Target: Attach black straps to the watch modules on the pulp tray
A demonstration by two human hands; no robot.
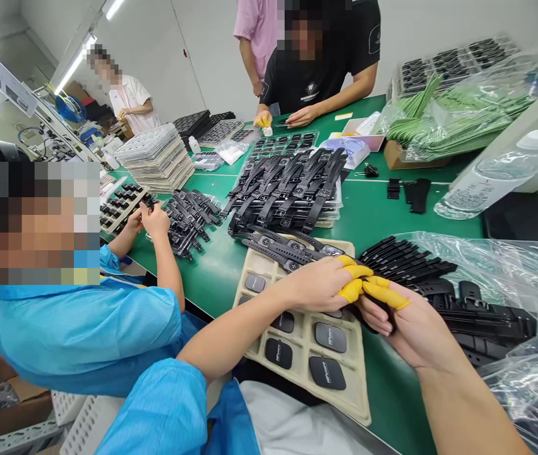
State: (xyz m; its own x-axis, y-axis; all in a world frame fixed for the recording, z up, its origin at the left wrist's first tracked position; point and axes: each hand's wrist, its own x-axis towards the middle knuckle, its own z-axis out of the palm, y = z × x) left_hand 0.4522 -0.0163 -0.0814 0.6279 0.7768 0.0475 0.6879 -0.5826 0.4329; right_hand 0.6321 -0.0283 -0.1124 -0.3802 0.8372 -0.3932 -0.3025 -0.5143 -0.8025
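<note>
My left hand, with yellow finger cots on its fingers, is closed in a pinch and meets my right hand above the right edge of a cream tray. In my right hand, also wearing yellow finger cots, is a black watch strap, mostly hidden by the fingers. The left fingertips press at its upper end; what exactly they grip is covered. Square dark watch bodies lie in the tray's compartments. Across its far end rest watches with straps fitted.
Black straps lie in clear plastic bags at right. Beyond the tray rises a stack of strapped watches. A water bottle and green strips are at far right. Co-workers sit to the left and across the table.
</note>
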